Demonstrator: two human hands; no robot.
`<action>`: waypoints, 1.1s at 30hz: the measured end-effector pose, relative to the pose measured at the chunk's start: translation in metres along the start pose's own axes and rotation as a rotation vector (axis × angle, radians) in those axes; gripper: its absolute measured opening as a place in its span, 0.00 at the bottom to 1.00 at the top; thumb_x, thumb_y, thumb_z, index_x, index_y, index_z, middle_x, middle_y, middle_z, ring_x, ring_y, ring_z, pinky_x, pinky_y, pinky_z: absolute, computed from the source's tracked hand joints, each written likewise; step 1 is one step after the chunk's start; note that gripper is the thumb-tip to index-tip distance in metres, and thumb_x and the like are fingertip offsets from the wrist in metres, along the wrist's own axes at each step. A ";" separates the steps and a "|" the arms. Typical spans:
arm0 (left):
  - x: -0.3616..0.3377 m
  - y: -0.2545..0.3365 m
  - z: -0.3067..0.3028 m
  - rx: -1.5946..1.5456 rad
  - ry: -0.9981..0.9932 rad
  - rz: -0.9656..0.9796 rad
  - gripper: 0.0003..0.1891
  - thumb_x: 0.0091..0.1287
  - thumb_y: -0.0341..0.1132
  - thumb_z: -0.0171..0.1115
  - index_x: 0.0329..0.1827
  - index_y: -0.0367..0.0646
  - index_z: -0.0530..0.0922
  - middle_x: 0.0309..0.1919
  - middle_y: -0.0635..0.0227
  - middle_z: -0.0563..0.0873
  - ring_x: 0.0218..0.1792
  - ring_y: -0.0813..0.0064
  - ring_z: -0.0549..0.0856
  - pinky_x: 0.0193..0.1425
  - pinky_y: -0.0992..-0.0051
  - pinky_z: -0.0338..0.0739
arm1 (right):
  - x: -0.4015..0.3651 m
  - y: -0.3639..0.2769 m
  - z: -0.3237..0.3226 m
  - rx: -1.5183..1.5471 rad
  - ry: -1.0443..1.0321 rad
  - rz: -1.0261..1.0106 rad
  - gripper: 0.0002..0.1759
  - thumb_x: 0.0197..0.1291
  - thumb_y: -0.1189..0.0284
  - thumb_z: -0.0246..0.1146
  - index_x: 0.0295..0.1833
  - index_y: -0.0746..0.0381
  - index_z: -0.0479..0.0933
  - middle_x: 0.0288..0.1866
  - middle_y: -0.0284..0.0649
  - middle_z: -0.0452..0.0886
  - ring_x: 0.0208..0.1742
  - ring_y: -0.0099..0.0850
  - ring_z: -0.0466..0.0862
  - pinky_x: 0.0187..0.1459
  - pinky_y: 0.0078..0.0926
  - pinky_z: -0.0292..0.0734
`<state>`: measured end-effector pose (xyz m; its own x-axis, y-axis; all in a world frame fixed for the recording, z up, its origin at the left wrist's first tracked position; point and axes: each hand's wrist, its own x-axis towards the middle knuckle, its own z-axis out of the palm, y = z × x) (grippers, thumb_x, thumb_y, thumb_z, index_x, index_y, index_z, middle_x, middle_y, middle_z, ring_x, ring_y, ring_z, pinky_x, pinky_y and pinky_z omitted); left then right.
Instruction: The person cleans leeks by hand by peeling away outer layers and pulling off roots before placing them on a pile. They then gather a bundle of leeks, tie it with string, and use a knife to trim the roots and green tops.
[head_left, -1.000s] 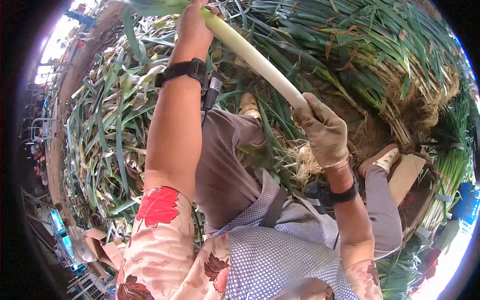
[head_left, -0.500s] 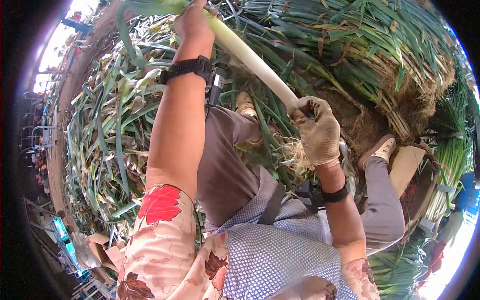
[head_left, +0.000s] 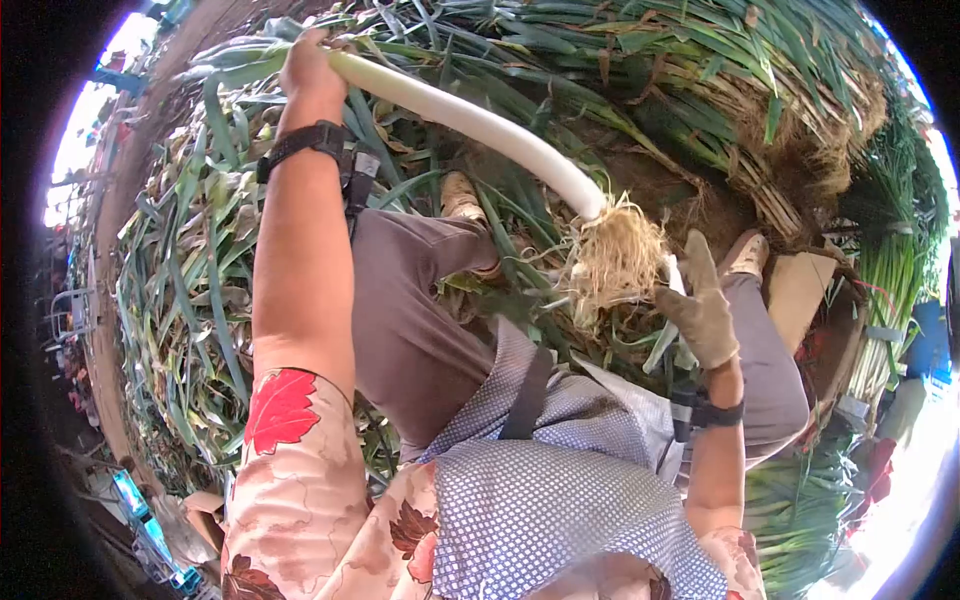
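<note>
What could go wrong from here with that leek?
1. The leek is held only near its green end by the left hand; its white shaft looks bowed and unsupported, so it might snap or slip.
2. The shaggy roots hang close to the open gloved right hand and could snag on it.
3. Loose leaves lie around the shoe, a possible slip hazard.

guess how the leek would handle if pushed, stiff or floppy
The leek probably flexes rather than flops: its thick white shaft shows only a gentle bow beyond the left hand. It may be slippery, judging by the smooth-looking surface.
</note>
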<state>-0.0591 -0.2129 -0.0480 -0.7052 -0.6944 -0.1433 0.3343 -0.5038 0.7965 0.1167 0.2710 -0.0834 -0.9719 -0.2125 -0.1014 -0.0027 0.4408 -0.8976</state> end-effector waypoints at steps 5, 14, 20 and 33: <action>-0.015 -0.005 0.012 -0.071 0.119 0.051 0.13 0.58 0.24 0.56 0.42 0.28 0.65 0.30 0.52 0.74 0.24 0.61 0.78 0.23 0.62 0.77 | 0.022 0.007 0.058 0.971 -0.439 0.421 0.32 0.53 0.67 0.65 0.60 0.69 0.63 0.51 0.47 0.76 0.60 0.31 0.71 0.52 0.27 0.75; -0.051 -0.012 0.020 0.422 0.126 0.183 0.11 0.59 0.36 0.55 0.36 0.35 0.72 0.27 0.61 0.78 0.22 0.67 0.79 0.29 0.66 0.79 | 0.036 0.118 0.001 -0.961 -0.379 0.092 0.23 0.60 0.68 0.52 0.59 0.68 0.63 0.48 0.53 0.76 0.49 0.40 0.77 0.49 0.30 0.74; -0.106 -0.024 0.075 0.037 -0.135 0.077 0.07 0.56 0.27 0.58 0.35 0.36 0.69 0.22 0.65 0.74 0.15 0.74 0.75 0.16 0.73 0.73 | 0.037 0.088 -0.067 -0.756 -0.153 0.348 0.33 0.47 0.57 0.62 0.56 0.67 0.68 0.45 0.56 0.78 0.46 0.47 0.79 0.47 0.38 0.73; -0.191 -0.082 0.107 0.248 -0.594 -0.256 0.19 0.65 0.41 0.55 0.53 0.40 0.64 0.39 0.61 0.75 0.33 0.66 0.81 0.35 0.68 0.80 | 0.055 -0.036 0.041 -0.052 -0.283 0.033 0.28 0.51 0.60 0.64 0.55 0.62 0.67 0.37 0.49 0.80 0.37 0.37 0.81 0.38 0.35 0.75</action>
<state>-0.0187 0.0160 -0.0237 -0.9893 -0.1347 -0.0553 0.0086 -0.4330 0.9014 0.0726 0.2075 -0.0748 -0.8671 -0.4294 -0.2525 0.0087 0.4938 -0.8695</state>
